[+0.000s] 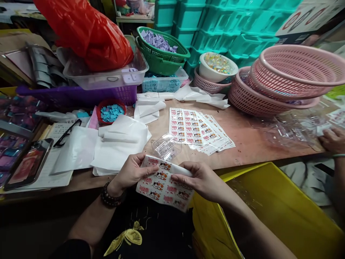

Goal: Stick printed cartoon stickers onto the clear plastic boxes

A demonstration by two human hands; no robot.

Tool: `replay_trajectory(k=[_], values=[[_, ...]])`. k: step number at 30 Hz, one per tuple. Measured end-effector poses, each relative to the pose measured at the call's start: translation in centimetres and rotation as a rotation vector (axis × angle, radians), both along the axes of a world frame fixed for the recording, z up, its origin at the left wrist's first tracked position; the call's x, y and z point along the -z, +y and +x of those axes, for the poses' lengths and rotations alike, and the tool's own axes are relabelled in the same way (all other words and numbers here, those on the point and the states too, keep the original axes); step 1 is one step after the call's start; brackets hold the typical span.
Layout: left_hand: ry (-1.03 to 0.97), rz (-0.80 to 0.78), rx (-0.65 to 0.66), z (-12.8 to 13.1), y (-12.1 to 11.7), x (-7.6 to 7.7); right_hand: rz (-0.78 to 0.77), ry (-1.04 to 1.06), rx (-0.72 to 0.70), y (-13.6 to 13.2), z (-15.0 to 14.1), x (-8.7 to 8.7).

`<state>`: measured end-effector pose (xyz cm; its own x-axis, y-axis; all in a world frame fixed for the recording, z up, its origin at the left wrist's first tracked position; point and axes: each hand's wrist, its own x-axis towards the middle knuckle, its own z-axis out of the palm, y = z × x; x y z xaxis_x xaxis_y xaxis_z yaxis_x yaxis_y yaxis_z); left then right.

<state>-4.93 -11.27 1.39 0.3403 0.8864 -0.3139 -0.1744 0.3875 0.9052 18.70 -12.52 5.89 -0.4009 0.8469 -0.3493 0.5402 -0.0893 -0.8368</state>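
My left hand [133,172] and my right hand [201,180] both grip a sticker sheet [161,187] printed with cat pictures, held at the table's near edge. The left thumb presses on the sheet's upper left. The right fingers pinch its upper right edge. Just beyond the sheet lies a small clear plastic case [165,146]. Behind it a fanned stack of the same sticker sheets [198,129] rests on the wooden table [242,140].
White backing papers [118,144] lie left. A red bowl of blue pieces [111,111], green baskets [161,50], pink baskets [291,79] and a clear tub [107,77] line the back. A yellow crate [277,212] sits below right. Another person's hand [334,140] rests far right.
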Motion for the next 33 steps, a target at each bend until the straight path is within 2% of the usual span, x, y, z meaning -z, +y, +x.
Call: replay_trajectory(k=[2, 4, 5, 8, 11, 14, 17, 20, 22, 26, 27, 29, 31, 32, 33], values=[[0.036, 0.001, 0.041, 0.2, -0.2, 0.3, 0.220, -0.112, -0.014, -0.3, 0.1, -0.4], [0.091, 0.054, 0.102, 0.4, -0.4, 0.3, 0.465, -0.182, 0.009, -0.7, -0.1, -0.8], [0.120, 0.093, 0.122, 0.6, -0.5, 0.2, 0.537, -0.186, 0.014, -0.9, -0.3, -0.9], [0.181, 0.160, 0.128, 0.9, -0.7, 0.0, 0.541, -0.093, 0.032, -1.3, -1.1, -0.5], [0.209, 0.163, 0.092, 1.2, -0.8, 0.2, 0.492, 0.005, 0.151, -1.4, -1.7, 0.4], [0.183, 0.111, 0.097, 1.3, -1.1, 1.0, 0.586, -0.060, 0.184, -1.7, -1.5, 1.5], [0.047, 0.000, 0.170, 1.3, -1.4, 1.8, 0.891, -0.192, 0.085, -2.2, -0.5, 2.3], [0.070, -0.059, 0.235, 0.9, -1.8, 2.3, 1.086, -0.143, -0.182, -2.6, 0.7, 2.9], [0.139, -0.078, 0.262, 0.6, -2.1, 2.1, 1.100, -0.074, -0.215, -2.4, 1.0, 3.0], [0.144, -0.015, 0.209, 0.3, -1.9, 0.7, 1.072, 0.072, 0.043, -0.8, 0.7, 2.7], [0.152, 0.013, 0.176, 0.3, -1.7, 0.3, 1.071, 0.085, 0.037, -0.3, 0.5, 2.7], [0.187, 0.053, 0.146, 0.2, -1.3, 0.0, 1.036, 0.045, -0.109, 0.2, 0.3, 2.6], [0.212, 0.073, 0.180, 0.1, -1.0, 0.0, 0.970, -0.004, -0.243, 0.3, 0.3, 2.4], [0.215, 0.079, 0.208, 0.0, -1.0, 0.1, 0.941, -0.002, -0.241, 0.4, 0.3, 2.3], [0.219, 0.085, 0.228, -0.1, -1.0, 0.2, 0.926, 0.031, -0.176, 0.5, 0.3, 2.2]])
